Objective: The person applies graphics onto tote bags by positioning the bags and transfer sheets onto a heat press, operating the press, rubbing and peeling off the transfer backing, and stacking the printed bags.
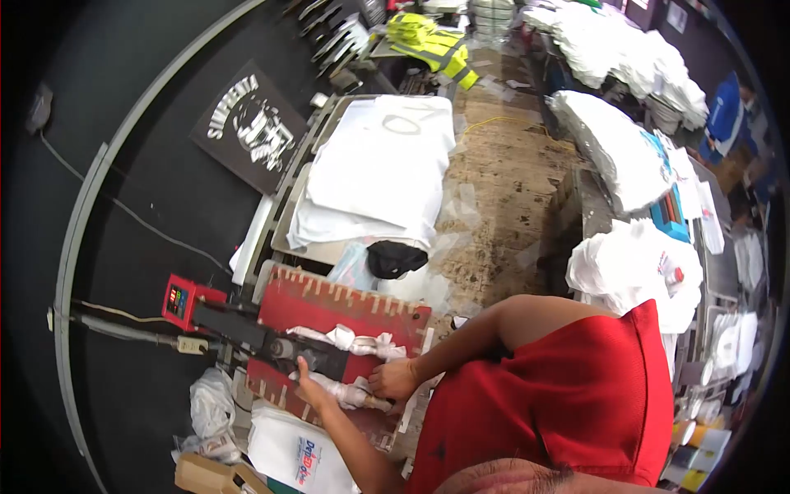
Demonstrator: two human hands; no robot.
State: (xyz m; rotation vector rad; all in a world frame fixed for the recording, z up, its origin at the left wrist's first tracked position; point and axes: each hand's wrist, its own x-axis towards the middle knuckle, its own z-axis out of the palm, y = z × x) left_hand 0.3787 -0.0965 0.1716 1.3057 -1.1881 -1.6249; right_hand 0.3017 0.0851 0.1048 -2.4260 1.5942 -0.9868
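Observation:
A heat press (309, 309) with a red top plate stands at the lower left, with cloth-wrapped handle bars across it. My left hand (311, 387) grips the inner end of the nearer wrapped handle (350, 395), one finger or thumb pointing up beside the dark central pivot (284, 350). Closed near the outer end of that handle is my right hand (395, 379), its fingertips partly hidden. Farther along the plate lies the other wrapped bar (354, 340), touched by neither hand. What is under the plate cannot be seen.
White fabric (378, 173) covers a board beyond the press, with a black cloth (397, 258) at its edge. A red control box (191, 301) adjoins the press. Below lie a printed white cloth (292, 449) and a cardboard box (210, 476). White bundles (634, 263) line the right side; another person (726, 115) stands there.

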